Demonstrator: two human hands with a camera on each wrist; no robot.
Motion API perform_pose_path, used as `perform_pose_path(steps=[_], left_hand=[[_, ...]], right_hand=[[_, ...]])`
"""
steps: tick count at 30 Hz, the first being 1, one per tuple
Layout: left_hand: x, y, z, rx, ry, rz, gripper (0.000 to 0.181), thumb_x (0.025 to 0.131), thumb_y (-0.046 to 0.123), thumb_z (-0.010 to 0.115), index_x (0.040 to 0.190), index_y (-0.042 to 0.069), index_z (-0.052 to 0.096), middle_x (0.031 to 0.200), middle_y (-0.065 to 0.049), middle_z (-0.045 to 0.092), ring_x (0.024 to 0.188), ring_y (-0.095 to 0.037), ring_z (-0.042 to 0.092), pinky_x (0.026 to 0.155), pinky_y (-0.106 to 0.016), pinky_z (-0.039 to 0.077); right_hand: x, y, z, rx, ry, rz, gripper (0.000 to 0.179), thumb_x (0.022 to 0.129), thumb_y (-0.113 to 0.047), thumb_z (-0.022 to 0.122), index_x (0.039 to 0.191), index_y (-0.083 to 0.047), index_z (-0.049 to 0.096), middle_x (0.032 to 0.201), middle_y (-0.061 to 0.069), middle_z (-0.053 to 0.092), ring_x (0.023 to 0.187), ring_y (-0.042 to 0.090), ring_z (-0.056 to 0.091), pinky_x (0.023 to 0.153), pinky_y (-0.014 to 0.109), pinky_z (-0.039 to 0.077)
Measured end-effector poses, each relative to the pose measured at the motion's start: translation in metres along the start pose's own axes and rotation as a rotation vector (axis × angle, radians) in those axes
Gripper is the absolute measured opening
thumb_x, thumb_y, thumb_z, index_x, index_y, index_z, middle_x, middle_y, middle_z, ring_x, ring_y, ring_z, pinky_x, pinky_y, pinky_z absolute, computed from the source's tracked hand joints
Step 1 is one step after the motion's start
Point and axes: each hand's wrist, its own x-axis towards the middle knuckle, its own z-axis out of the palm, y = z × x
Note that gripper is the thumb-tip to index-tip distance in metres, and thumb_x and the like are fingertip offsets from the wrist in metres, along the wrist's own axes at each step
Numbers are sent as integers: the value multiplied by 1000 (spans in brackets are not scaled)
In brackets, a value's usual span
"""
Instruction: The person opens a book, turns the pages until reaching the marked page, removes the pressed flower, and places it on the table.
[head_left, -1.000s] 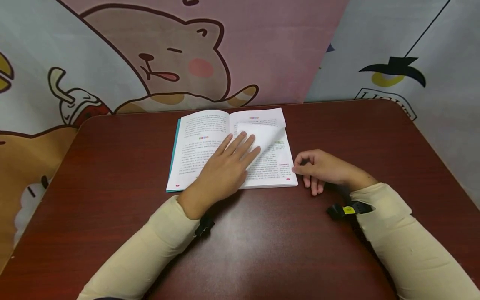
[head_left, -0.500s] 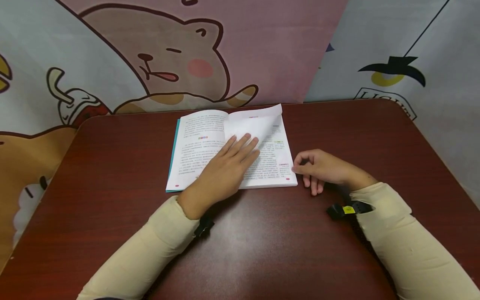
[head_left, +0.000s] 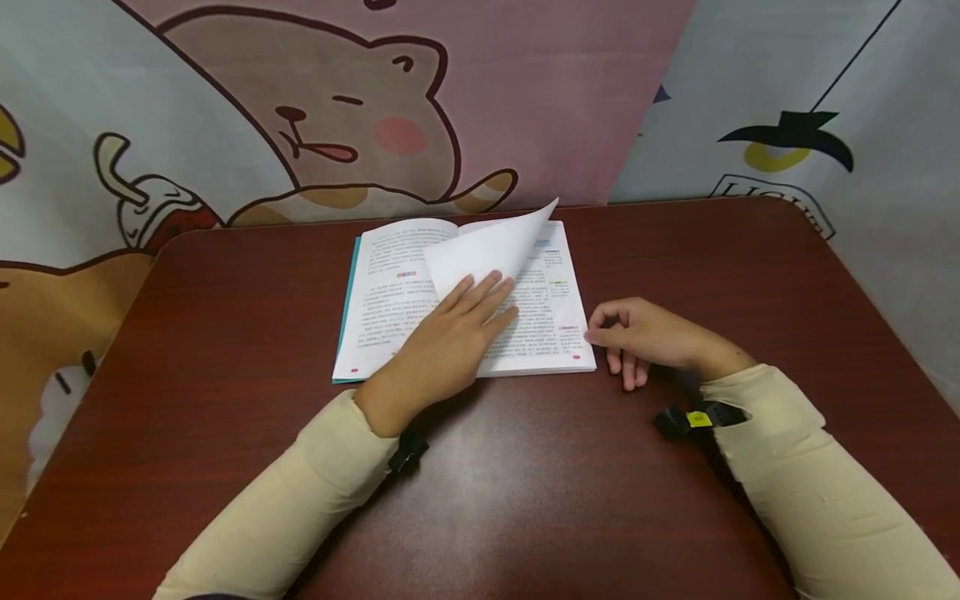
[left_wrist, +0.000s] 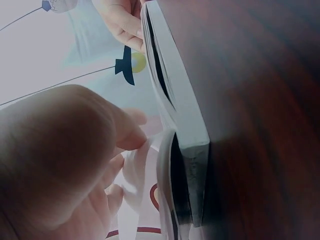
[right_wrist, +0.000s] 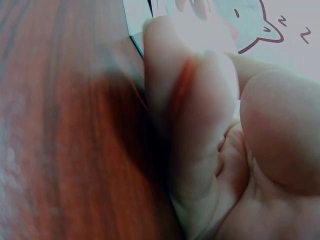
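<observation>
An open book [head_left: 390,308] with printed white pages and a teal cover lies at the back of the table. My left hand [head_left: 446,337], fingers extended, rests over its middle and right page. Above those fingertips a loose leaf [head_left: 487,246] stands up, bent over toward the left page, its tip past the book's top edge. In the left wrist view, the left thumb is close to the raised page edges [left_wrist: 165,155]. At the book's right edge, my right hand [head_left: 637,337] pinches the edge between thumb and forefinger, other fingers hanging bent. The right wrist view is blurred at those fingertips.
The dark red-brown wooden table [head_left: 480,500] carries the book near its far edge. Behind it rises a wall covering with cartoon drawings [head_left: 360,117]. Both wrists wear small black devices [head_left: 678,422] below beige sleeves [head_left: 300,492].
The loose leaf has swung leftward and up across the book, uncovering more of the right page. The left hand has shifted only slightly; the right hand has stayed still at the edge.
</observation>
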Motion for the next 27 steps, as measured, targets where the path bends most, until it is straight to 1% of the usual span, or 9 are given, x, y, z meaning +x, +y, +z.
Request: perform_pose_path(steps=[6,15,18,23,27], left_hand=[[0,1,0,-10,-22,-1,51,97,1,46,146,12,52,162,-9,34,155,-25,22,126,-45,15],[-1,1,2,-26,-20,12,50,92,-2,56,140,12,59,159,-6,41,153,-24,27,123,-55,19],[-1,1,1,-38,-31,13,51,91,-3,56,140,13,58,158,-6,43,153,-26,27,123,-55,20],[-1,1,1,-59,-65,0,52,93,-4,55,142,15,57,156,-5,45,152,-30,28,122,-55,23],[0,1,2,-65,-71,5,51,94,-4,54,142,14,57,154,-6,48,152,-27,30,122,-54,25]], right_hand=[[0,0,0,-5,15,17,31,101,-31,59,107,-1,56,65,12,62,45,24,65,44,39,54],[0,0,0,-5,21,23,31,101,-32,58,107,-1,55,65,12,63,45,24,65,44,40,55],[0,-1,0,-7,19,20,31,102,-32,58,108,-1,55,65,12,63,45,25,65,44,40,55],[0,-2,0,-10,21,19,31,102,-31,58,107,-1,56,65,12,63,45,24,65,44,39,55],[0,-2,0,-9,22,22,29,102,-30,57,107,-1,55,65,12,63,45,24,65,44,39,55]])
